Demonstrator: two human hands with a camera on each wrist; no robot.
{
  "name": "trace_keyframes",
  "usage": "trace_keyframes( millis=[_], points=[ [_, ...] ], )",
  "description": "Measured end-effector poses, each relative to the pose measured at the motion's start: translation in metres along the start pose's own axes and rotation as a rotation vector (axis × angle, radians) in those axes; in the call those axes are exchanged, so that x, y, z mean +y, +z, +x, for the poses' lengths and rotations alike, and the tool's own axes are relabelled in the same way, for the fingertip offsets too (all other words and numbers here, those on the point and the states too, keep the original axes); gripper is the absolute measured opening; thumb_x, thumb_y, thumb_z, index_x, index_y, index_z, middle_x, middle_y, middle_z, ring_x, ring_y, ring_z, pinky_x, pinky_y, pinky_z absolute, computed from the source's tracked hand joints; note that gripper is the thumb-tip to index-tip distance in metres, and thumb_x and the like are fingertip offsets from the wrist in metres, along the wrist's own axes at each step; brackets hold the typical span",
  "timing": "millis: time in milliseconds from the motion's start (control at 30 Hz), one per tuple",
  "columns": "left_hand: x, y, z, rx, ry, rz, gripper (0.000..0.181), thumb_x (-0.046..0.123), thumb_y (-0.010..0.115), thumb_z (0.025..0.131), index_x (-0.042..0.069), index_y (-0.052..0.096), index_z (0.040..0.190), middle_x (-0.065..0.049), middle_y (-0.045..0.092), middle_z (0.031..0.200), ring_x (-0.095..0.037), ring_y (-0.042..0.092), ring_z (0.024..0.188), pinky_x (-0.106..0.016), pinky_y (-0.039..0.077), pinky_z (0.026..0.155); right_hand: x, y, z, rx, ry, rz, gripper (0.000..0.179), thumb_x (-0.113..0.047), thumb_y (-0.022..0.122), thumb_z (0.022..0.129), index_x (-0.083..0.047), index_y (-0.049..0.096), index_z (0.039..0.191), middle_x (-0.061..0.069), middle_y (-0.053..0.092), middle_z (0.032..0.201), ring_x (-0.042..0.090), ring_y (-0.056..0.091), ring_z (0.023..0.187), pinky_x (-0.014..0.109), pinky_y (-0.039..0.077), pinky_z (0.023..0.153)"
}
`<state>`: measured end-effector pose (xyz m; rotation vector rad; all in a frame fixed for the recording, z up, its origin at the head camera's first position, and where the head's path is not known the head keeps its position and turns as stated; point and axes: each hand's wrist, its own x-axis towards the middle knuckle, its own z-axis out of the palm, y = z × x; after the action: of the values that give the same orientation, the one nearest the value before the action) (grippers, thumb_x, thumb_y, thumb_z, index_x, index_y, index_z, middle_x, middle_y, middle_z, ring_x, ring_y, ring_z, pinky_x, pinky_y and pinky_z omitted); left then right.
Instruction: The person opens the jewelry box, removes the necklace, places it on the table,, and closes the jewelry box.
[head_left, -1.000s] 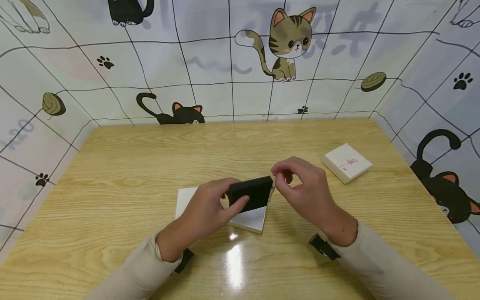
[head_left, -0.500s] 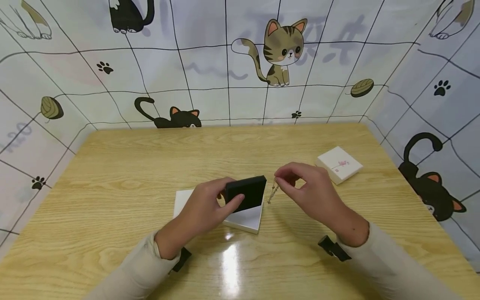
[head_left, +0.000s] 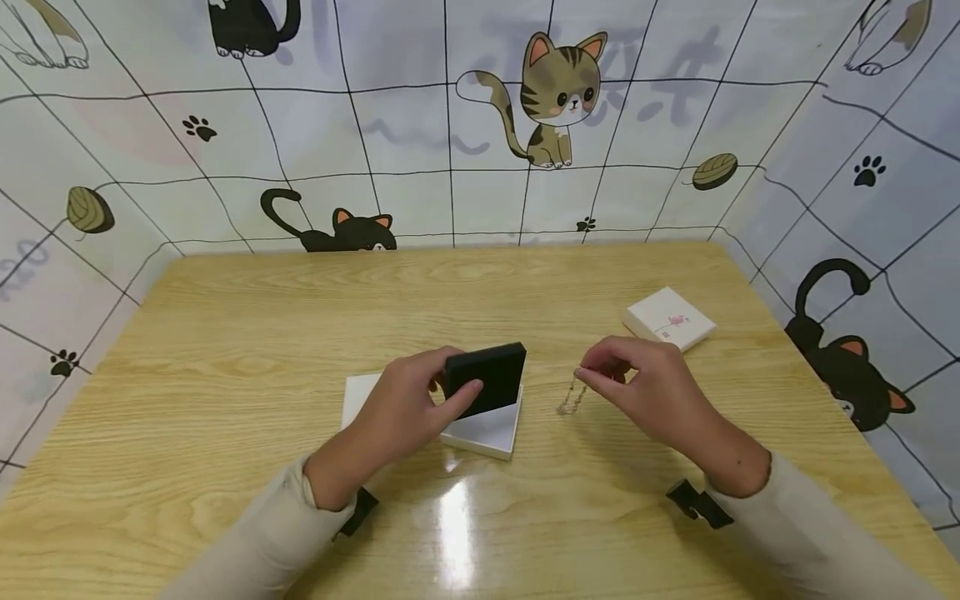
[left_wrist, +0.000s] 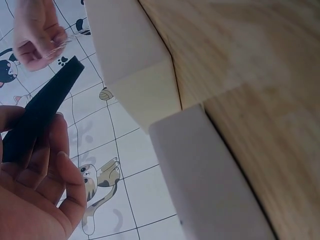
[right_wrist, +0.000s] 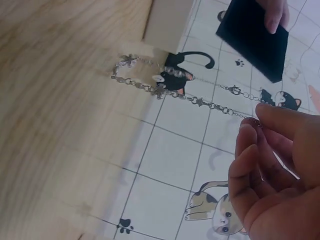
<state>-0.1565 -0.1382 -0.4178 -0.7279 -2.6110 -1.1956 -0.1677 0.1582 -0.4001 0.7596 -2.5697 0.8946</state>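
Observation:
My left hand [head_left: 397,408] grips a flat black pad [head_left: 491,379], thumb on its near face and fingers behind, tilted up above an open white box [head_left: 483,433]. Between the thumb and fingertips of my right hand [head_left: 652,383] I pinch a silver chain bracelet [head_left: 573,396], which hangs in a loop clear of the table. In the right wrist view the bracelet [right_wrist: 160,90] shows star-shaped charms and a small clasp near the fingertips. The black pad [left_wrist: 42,107] appears edge-on in the left wrist view, held between thumb and fingers.
A white lid [head_left: 670,318] with a pink flower print lies at the right, behind my right hand. Another white box part [head_left: 360,396] sits partly hidden by my left hand. The wooden table [head_left: 247,333] meets a cat-patterned cloth at its back and sides.
My right hand has drawn the bracelet away from the black pad, toward the right, and it now hangs freely. My left hand keeps its grip on the pad over the box.

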Motion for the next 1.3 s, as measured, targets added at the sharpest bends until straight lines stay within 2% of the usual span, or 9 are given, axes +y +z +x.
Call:
trace_keyframes(
  millis=[167, 400, 633, 867, 1033, 1300],
  points=[
    [0.0, 0.0, 0.0, -0.009, 0.008, 0.005, 0.02, 0.026, 0.074, 0.091, 0.015, 0.07, 0.107, 0.01, 0.068, 0.08, -0.01, 0.057, 0.068, -0.021, 0.046, 0.056, 0.012, 0.003, 0.003, -0.063, 0.078, -0.012, 0.012, -0.007, 0.081, 0.083, -0.014, 0.072, 0.085, -0.006, 0.07, 0.077, 0.004, 0.061, 0.067, 0.022, 0.053, 0.062],
    [-0.001, 0.0, -0.001, -0.013, 0.019, -0.006, 0.02, 0.026, 0.074, 0.091, 0.015, 0.07, 0.108, 0.01, 0.069, 0.081, -0.007, 0.057, 0.067, -0.02, 0.043, 0.05, 0.03, 0.013, 0.02, -0.118, 0.153, -0.025, 0.007, -0.011, 0.077, 0.088, -0.012, 0.071, 0.086, -0.002, 0.07, 0.077, 0.008, 0.06, 0.066, 0.022, 0.05, 0.06],
    [0.0, 0.0, -0.001, -0.028, 0.015, -0.004, 0.019, 0.025, 0.074, 0.092, 0.013, 0.07, 0.106, 0.009, 0.069, 0.083, -0.006, 0.056, 0.067, -0.02, 0.045, 0.051, 0.047, 0.026, 0.043, -0.267, 0.246, -0.083, 0.007, -0.016, 0.074, 0.091, -0.012, 0.069, 0.087, 0.0, 0.069, 0.079, 0.013, 0.06, 0.071, 0.028, 0.049, 0.065],
    [0.001, 0.0, 0.0, -0.034, 0.015, 0.008, 0.016, 0.025, 0.073, 0.092, 0.014, 0.069, 0.103, 0.011, 0.067, 0.078, -0.006, 0.056, 0.067, -0.02, 0.045, 0.052, 0.059, 0.034, 0.064, -0.412, 0.284, -0.166, 0.011, -0.02, 0.071, 0.094, -0.013, 0.068, 0.086, 0.002, 0.068, 0.078, 0.015, 0.058, 0.068, 0.031, 0.046, 0.063],
    [0.0, 0.0, 0.0, -0.027, 0.027, 0.012, 0.014, 0.025, 0.074, 0.092, 0.015, 0.069, 0.1, 0.011, 0.065, 0.075, -0.007, 0.056, 0.066, -0.02, 0.045, 0.053, 0.063, 0.037, 0.075, -0.44, 0.295, -0.2, 0.01, -0.02, 0.07, 0.094, -0.012, 0.069, 0.089, 0.004, 0.066, 0.078, 0.017, 0.055, 0.066, 0.031, 0.044, 0.06],
    [0.0, 0.0, 0.0, -0.031, 0.034, 0.012, 0.014, 0.024, 0.074, 0.092, 0.015, 0.068, 0.1, 0.012, 0.064, 0.073, -0.009, 0.057, 0.066, -0.02, 0.045, 0.054, 0.066, 0.041, 0.087, -0.427, 0.264, -0.291, 0.009, -0.018, 0.067, 0.096, -0.011, 0.071, 0.093, 0.005, 0.066, 0.08, 0.018, 0.056, 0.067, 0.031, 0.042, 0.059]
  ],
)
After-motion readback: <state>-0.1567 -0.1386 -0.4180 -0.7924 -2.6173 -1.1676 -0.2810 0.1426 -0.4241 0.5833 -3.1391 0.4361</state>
